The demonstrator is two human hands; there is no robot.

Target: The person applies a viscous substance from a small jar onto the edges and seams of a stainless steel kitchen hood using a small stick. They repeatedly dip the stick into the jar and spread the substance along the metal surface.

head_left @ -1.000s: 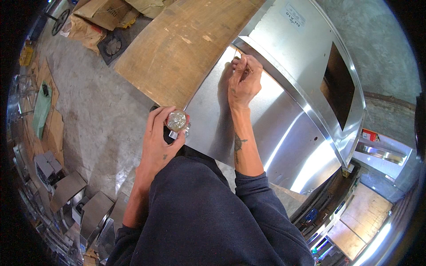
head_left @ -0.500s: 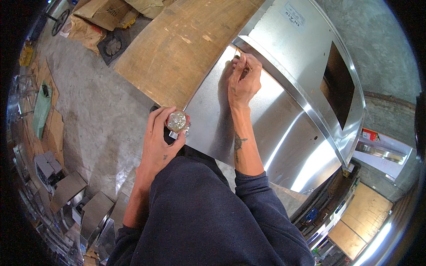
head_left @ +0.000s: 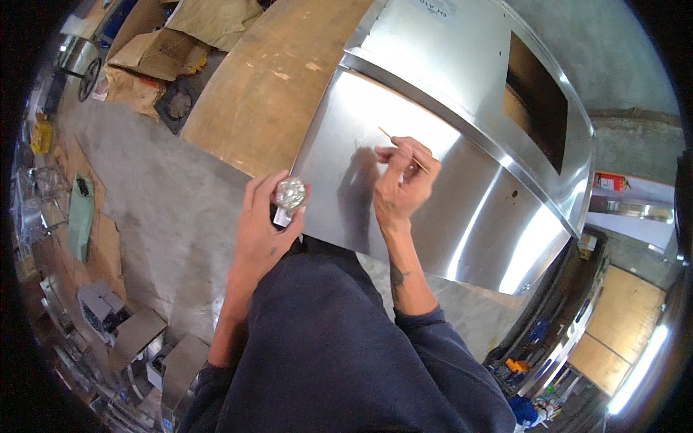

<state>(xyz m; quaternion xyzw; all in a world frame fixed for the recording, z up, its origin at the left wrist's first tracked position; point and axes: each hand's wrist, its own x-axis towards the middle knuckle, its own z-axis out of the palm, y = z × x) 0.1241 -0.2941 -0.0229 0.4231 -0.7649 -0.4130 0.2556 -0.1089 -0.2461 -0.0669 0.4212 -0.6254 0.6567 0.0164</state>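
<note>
In the head view, a thin wooden stick (head_left: 402, 149) is pinched between the fingertips of the right hand (head_left: 401, 184), which is held over a curved stainless steel panel (head_left: 462, 216); the stick's long axis runs obliquely, its free end pointing up and to the left of the knuckles and its other end passing behind the fingers to the right. Whether the tip touches the metal cannot be told. To the left of that hand and slightly lower, a small round container (head_left: 290, 193) is grasped in the closed left hand (head_left: 263, 227), its open top turned up toward the camera; something pale and glistening is seen inside, but its kind cannot be made out. The container is nearer the panel's left edge than the stick is. Beyond the left hand a sheet of brown board (head_left: 274, 79) is laid, and beneath both forearms a concrete floor (head_left: 159, 209) is seen.
</note>
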